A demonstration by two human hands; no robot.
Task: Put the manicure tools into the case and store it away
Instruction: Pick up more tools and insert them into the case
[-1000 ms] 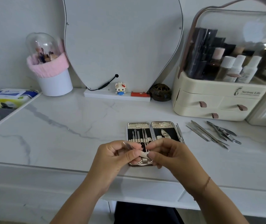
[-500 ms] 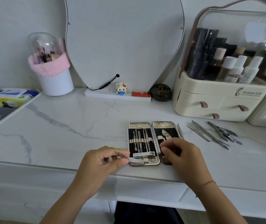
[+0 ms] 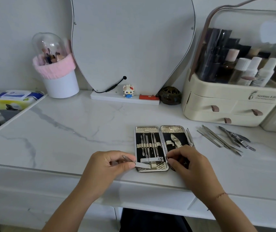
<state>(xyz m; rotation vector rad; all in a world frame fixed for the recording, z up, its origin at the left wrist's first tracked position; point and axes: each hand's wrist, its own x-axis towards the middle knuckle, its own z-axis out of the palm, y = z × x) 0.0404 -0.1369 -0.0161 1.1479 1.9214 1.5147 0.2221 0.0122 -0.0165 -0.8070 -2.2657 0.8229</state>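
Note:
The manicure case (image 3: pixel 160 128) lies open and flat near the front edge of the marble table, with several thin tools strapped into its left half. My left hand (image 3: pixel 108 166) pinches a small nail clipper (image 3: pixel 142 165) by its left end, the clipper lying across the bottom of the case's left half under a strap. My right hand (image 3: pixel 188 163) rests on the lower right half of the case, fingers curled on its edge. Several loose steel tools (image 3: pixel 217 139) and nippers (image 3: pixel 236 137) lie on the table to the right.
A cream cosmetics organiser (image 3: pixel 231 108) with drawers stands at the back right. A mirror (image 3: pixel 132 39) leans against the wall, with a small figurine (image 3: pixel 128 91) and a dark round pot (image 3: pixel 170 95) at its base. A pink-trimmed brush holder (image 3: pixel 58 76) is back left, wipes (image 3: pixel 16 99) far left.
Both hands came down from holding the clipper above the case. My left hand now has the clipper laid into the case's lower left, and my right hand moved onto the case's right half.

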